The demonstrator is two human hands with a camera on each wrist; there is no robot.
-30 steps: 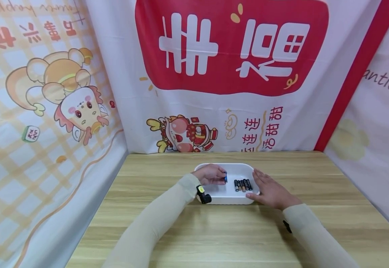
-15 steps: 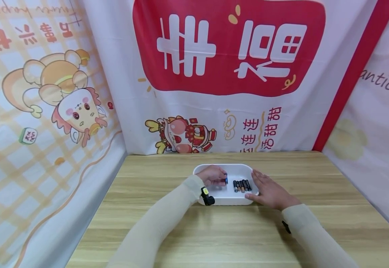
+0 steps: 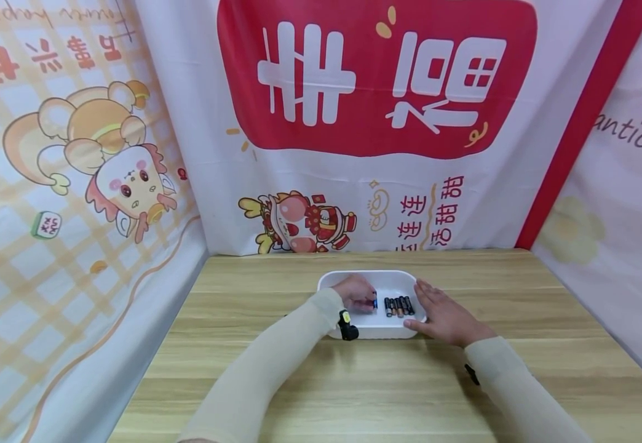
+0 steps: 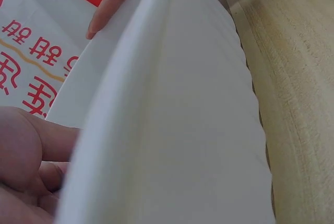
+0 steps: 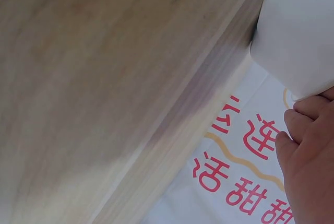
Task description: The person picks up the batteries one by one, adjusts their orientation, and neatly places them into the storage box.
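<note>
A white oblong plastic bin (image 3: 377, 333) stands on the table. Inside it my left hand (image 3: 356, 293) pinches a small blue battery (image 3: 375, 302) near the middle of the bin. Just right of that battery, several dark batteries (image 3: 398, 306) lie side by side in a row on the bin's floor. My right hand (image 3: 449, 315) rests on the bin's right end, fingers extended along the rim. In the left wrist view the bin's wall (image 4: 203, 119) hides the fingertips of my left hand (image 4: 26, 156). The right wrist view has my right hand (image 5: 313, 156) against the bin's outer wall (image 5: 297, 31).
The wood-grain table (image 3: 409, 387) reaches back to a printed cloth (image 3: 498, 203) hanging behind the bin. Another printed cloth (image 3: 77, 258) hangs on the left, and a third cloth (image 3: 620, 246) on the right.
My left hand has moved slightly right and lower inside the bin, with the blue battery in its fingers. My right hand stays at the bin's right end.
</note>
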